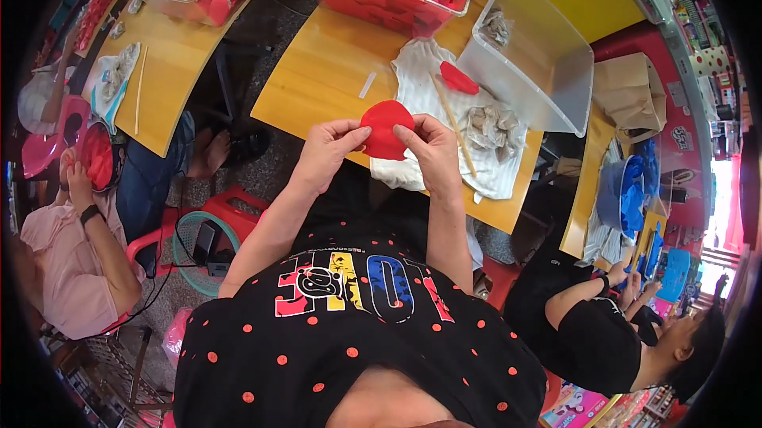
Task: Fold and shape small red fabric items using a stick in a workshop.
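Between my two hands I hold up a thin, round red piece [386, 128], perhaps cloth, above the table's near edge. My left hand [327, 149] pinches its left edge between thumb and fingers. On its right edge, the thumb and fingers of my right hand [432, 149] are closed too. A white cloth [417, 63] lies beyond and to the right of my hands. Across it rests a slim wooden stick [454, 125], with a smaller red piece [459, 79] near its far end and a crumpled greyish-beige bundle [494, 130] to its right.
A bin of red pieces [387, 9] stands at the table's far side. Right of it, a clear plastic box [548, 55] tilts over the cloth. A white strip [367, 84] lies on the wood [305, 71]. Other people sit left, handling red pieces, and right, near blue ones.
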Action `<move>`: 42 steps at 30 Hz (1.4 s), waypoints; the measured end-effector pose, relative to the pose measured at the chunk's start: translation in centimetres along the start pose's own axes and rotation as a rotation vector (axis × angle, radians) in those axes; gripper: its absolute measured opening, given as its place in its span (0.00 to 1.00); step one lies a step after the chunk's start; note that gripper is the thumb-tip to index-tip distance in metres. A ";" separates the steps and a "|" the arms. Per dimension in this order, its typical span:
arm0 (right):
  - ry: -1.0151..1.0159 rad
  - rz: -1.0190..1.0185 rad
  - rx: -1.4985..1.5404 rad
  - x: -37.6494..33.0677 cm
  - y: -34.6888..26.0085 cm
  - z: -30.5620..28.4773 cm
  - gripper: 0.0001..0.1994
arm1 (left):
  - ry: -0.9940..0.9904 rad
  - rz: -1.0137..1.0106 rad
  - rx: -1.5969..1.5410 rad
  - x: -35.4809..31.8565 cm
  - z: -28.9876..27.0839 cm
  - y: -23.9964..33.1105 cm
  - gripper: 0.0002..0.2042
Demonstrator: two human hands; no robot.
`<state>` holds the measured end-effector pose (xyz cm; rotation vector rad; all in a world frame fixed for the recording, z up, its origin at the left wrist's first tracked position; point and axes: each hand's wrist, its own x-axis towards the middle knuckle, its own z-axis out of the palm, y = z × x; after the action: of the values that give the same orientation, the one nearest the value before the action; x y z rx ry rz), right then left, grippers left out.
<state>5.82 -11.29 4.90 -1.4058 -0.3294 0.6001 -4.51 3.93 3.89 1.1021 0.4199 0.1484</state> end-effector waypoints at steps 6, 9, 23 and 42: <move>0.332 -0.492 -0.641 -0.6 -1.2 1.2 0.12 | 0.108 -0.052 -0.034 0.5 -0.1 -0.3 0.07; 0.117 -0.369 -0.455 -1.3 -0.7 1.8 0.10 | 0.153 -0.035 -0.035 0.7 0.0 -0.5 0.06; 0.046 -0.038 -0.095 -1.0 2.4 1.2 0.07 | 0.026 -0.232 -0.147 0.2 0.1 -0.4 0.04; 0.116 -0.311 -0.437 -2.0 1.1 2.4 0.08 | 0.023 0.005 0.106 1.0 -0.2 -1.8 0.05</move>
<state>2.60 -10.41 4.43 -1.7538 -0.5990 0.1927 -3.84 3.56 1.97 1.2069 0.4496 0.1446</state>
